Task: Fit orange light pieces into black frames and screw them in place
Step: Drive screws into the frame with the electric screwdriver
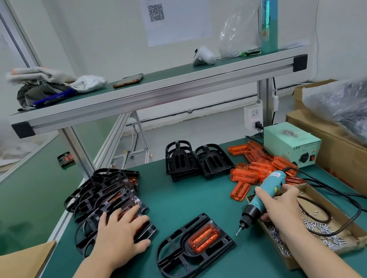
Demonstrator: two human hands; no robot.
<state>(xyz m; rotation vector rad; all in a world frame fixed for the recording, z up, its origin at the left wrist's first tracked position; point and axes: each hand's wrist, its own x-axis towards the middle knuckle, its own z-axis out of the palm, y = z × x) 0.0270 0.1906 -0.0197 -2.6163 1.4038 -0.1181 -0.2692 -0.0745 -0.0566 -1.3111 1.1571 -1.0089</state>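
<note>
1. The black frame [193,247] lies flat on the green table [187,200], near you and in the middle, between your two hands.
2. An orange light piece [203,238] sits in the frame's pocket, towards its right end.
3. Your right hand [282,205] is wrapped round the teal screwdriver [262,196], just right of the frame. The tool slants down and to the left, and its bit tip is off the frame's right edge, not touching it.
4. Your left hand [121,235] lies flat with fingers spread and relaxed, grasping nothing. It rests on the near end of a pile of fitted frames [105,199] left of the single frame.
5. Under your right wrist is a cardboard tray [291,263] holding loose silver screws [321,228]. The screwdriver's black cable [346,199] loops over it.
6. Beyond the tray, loose orange pieces [257,170] lie heaped on the table.
7. Left of that heap, at the far edge, stand stacked empty frames [195,162].
8. Right of the heap is a pale green power box [291,143] with a red switch.
9. A shelf [167,74] above the far edge carries a phone [128,80], bundled cloths [48,83] and a clear bag [240,31].
10. At far right, an open cardboard box [336,138] holds crumpled plastic.
</note>
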